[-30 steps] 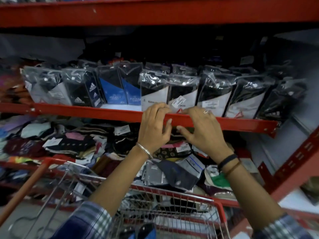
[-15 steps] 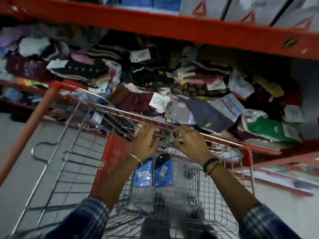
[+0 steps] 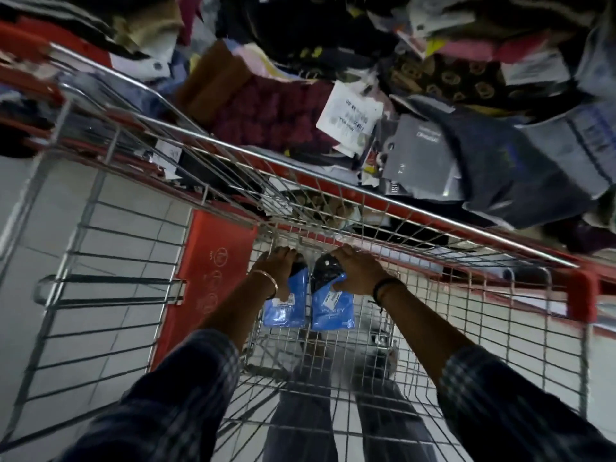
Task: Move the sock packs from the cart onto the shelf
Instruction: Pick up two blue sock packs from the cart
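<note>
two blue-and-black sock packs, plastic-wrapped, side by side, upright, near far wall inside wire cart.

The two sock packs are bright blue with black tops: the left pack carries a white label, the right pack pale lettering. The cart is silver wire with red plastic corners and a red panel printed with faint pale symbols. Both sleeves are a dark blue check. The left hand has a gold bangle at the wrist; the right hand has a black band. The floor is pale grey tile. Beyond lie maroon socks, a white tag, a grey pack and a black cloth with tan motifs
</note>
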Motion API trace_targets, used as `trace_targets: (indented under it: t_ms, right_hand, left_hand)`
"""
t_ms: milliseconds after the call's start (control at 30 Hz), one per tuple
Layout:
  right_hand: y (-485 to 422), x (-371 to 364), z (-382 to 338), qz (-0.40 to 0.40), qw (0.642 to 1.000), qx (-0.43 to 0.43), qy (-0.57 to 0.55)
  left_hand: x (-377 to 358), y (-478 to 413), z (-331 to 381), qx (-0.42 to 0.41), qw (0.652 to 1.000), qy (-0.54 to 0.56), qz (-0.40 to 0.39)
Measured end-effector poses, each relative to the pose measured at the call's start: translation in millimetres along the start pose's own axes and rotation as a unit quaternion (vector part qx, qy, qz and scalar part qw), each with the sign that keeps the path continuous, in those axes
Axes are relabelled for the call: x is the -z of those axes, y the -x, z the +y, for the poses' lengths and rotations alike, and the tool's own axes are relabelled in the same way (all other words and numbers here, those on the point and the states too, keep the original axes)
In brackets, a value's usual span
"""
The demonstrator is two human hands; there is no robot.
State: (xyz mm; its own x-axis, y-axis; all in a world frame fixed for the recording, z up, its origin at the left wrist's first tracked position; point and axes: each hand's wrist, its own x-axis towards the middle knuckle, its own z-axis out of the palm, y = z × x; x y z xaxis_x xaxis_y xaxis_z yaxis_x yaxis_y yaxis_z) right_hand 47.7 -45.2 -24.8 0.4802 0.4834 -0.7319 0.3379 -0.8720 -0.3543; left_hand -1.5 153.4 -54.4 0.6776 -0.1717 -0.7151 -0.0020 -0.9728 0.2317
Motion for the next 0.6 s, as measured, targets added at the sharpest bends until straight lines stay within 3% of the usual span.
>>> trace_targets:
  t_ms: [133, 233, 367, 600]
  right_hand:
    - [-30, -15, 10, -0.046, 0.998, -0.019, 0.034]
    - [-46, -19, 14, -0.058, 0.997, -0.027, 0.033]
    - [-48, -11, 7, -0.038, 0.998, -0.036, 0.029]
    - [-7, -16, 0, 0.003, 1.000, -0.008, 0.006]
  left_hand:
    - [-4, -29, -4, -0.004, 0.997, -0.048, -0.068]
    - [-3, -43, -4, -0.008, 0.997, -0.029, -0.071]
    - [6, -51, -5, -0.005, 0.997, 0.029, -0.070]
    - [23, -18, 9, -0.001, 0.997, 0.030, -0.073]
